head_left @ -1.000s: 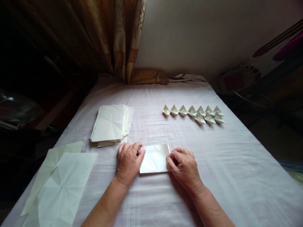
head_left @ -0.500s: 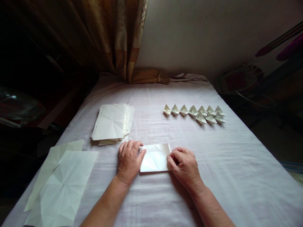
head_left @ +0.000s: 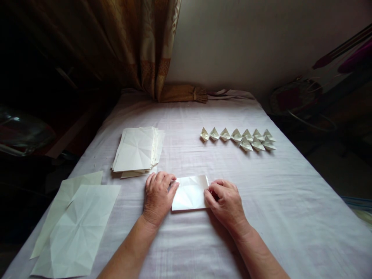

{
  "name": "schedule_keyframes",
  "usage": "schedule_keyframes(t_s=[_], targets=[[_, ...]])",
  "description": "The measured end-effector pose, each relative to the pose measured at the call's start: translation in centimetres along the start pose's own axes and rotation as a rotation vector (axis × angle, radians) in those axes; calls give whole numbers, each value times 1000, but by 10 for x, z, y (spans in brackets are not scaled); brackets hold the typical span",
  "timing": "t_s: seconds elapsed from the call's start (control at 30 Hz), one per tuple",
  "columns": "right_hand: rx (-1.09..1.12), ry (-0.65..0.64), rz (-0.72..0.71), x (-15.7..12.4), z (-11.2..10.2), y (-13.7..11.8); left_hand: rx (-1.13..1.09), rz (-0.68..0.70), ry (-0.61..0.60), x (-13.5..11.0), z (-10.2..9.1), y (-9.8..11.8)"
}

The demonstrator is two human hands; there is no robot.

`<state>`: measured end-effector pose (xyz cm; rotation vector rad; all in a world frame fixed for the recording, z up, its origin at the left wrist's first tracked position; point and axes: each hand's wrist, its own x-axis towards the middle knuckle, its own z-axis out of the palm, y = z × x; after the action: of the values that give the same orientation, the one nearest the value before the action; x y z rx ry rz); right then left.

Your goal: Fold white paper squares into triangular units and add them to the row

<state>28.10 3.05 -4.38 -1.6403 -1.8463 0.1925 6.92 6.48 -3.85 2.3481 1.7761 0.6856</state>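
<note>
A folded white paper rectangle (head_left: 190,193) lies on the white cloth-covered table (head_left: 290,201) in front of me. My left hand (head_left: 157,197) rests at its left edge, fingers bent and pressing on the paper. At the right edge my right hand (head_left: 225,201) has curled fingers pinching the paper's upper right corner. Both hands touch the sheet, which stays flat on the cloth.
A stack of creased white sheets (head_left: 138,150) sits to the far left. Two larger creased sheets (head_left: 74,228) lie at the near left edge. Several small folded paper boats (head_left: 238,138) stand in rows at the far right. A curtain (head_left: 145,46) hangs behind.
Both hands and the folded paper have stayed in nearly the same place; only small finger shifts along the paper's edges show.
</note>
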Motion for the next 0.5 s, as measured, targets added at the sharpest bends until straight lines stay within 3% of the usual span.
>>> schedule_keyframes(t_s=[0.3, 0.5], targets=[[-40, 5, 8, -5, 7, 7, 45, 95, -50, 1, -6, 8], [-35, 21, -67, -5, 7, 8, 131, 187, -61, 5, -10, 13]])
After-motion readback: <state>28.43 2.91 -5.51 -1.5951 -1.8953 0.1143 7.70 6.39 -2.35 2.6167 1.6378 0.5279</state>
